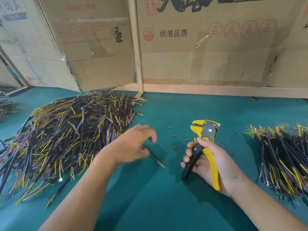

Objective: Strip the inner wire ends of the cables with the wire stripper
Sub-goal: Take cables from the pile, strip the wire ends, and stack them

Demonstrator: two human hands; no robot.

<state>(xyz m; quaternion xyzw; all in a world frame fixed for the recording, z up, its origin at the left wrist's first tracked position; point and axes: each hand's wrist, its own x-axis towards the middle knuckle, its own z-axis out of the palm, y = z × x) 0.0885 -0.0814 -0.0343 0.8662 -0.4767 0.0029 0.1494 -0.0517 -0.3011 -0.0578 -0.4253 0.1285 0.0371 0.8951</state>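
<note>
My right hand (215, 161) grips the wire stripper (202, 147) by its handles, fingers wrapped round the black one while the yellow one lies along my palm. The tool's yellow and black head points up and away from me, toward the far edge of the desk (150, 197), with its jaws slightly apart and nothing between them.

My left hand (133, 145) is over the middle of the desk, palm down, fingers loosely curled. A single cable (155, 158) runs out from under its fingers toward me, showing coloured inner wires at its near end; the hand is blurred, so I cannot tell whether I pinch it or only touch it.

A big heap of black cables (66, 139) with yellow, blue and purple inner wires fills the left side. A smaller pile of cables (283, 157) lies by the right edge. Small bits of stripped insulation (176, 136) are scattered on the green surface near the stripper's head. Cardboard boxes (200, 47) stand along the far edge.
</note>
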